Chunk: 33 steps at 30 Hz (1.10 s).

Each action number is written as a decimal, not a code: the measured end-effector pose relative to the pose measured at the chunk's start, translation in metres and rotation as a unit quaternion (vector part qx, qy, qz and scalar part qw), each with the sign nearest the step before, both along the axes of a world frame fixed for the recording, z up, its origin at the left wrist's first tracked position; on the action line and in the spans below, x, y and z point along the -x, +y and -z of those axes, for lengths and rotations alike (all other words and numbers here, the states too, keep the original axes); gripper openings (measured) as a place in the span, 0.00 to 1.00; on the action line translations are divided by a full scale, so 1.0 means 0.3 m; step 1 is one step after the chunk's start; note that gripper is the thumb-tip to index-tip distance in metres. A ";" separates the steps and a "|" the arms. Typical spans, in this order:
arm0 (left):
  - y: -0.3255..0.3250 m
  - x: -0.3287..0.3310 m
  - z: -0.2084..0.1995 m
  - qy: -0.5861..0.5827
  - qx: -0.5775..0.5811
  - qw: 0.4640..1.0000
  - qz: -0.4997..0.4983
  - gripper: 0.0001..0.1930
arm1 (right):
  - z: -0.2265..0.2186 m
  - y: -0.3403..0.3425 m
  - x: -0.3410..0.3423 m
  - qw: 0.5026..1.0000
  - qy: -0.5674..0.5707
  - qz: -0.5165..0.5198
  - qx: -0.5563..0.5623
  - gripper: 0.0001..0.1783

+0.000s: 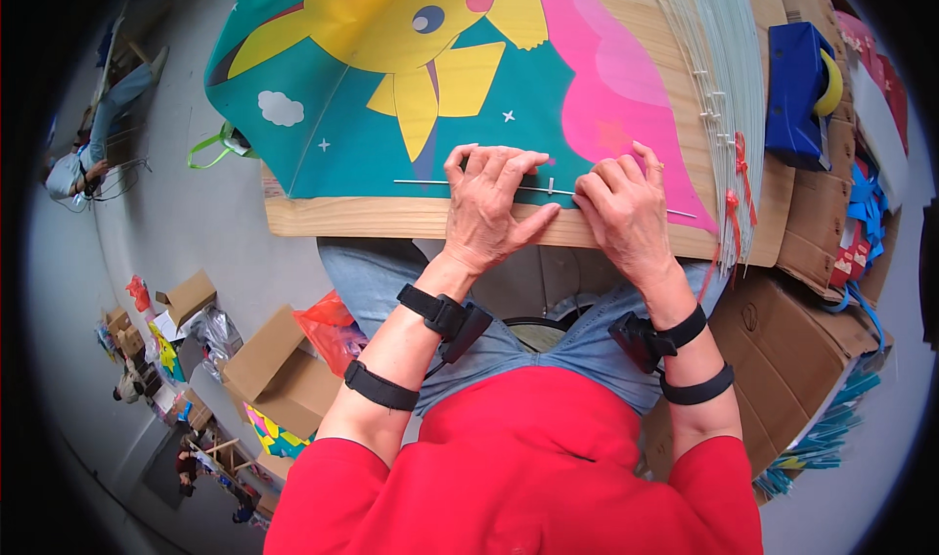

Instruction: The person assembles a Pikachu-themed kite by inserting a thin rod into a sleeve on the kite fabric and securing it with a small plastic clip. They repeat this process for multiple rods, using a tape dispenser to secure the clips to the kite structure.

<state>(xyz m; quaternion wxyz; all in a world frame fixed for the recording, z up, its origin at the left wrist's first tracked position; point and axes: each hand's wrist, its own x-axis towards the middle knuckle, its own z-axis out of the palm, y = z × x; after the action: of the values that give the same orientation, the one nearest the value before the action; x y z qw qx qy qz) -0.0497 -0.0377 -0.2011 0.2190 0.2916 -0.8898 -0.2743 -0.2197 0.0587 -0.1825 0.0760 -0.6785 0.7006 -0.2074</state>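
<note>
A thin white rod [421, 181] lies along the near edge of a printed teal and pink sheet [342, 164] with a large yellow cartoon figure. My left hand [481, 203] rests over the rod, fingers spread on the sheet and thumb stretched to the right. Curled at the rod's right part is my right hand [626, 213], thumb and fingertips pinched on it, little finger raised. Between my hands a small pale sleeve [551, 185] sits crosswise on the rod. The rod's stretches beneath both hands are hidden.
The wooden tabletop [362, 221] ends just in front of my lap. On its right lie a bundle of long thin rods [719, 95] with red ties and a blue tape dispenser [797, 90]. Cardboard boxes [773, 359] stand right and left. People sit working at far left.
</note>
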 end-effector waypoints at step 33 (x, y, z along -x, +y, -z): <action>0.190 -0.076 -0.162 0.002 -0.007 0.996 0.093 0.19 | -0.166 0.549 0.153 0.892 -0.273 0.356 0.050 0.06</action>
<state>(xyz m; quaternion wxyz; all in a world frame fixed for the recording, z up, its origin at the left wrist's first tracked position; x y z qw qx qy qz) -0.0269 0.0193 -0.1524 0.1927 0.2081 -0.9108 -0.3001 -0.2655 0.2234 -0.1327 0.1516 -0.3034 0.8354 -0.4326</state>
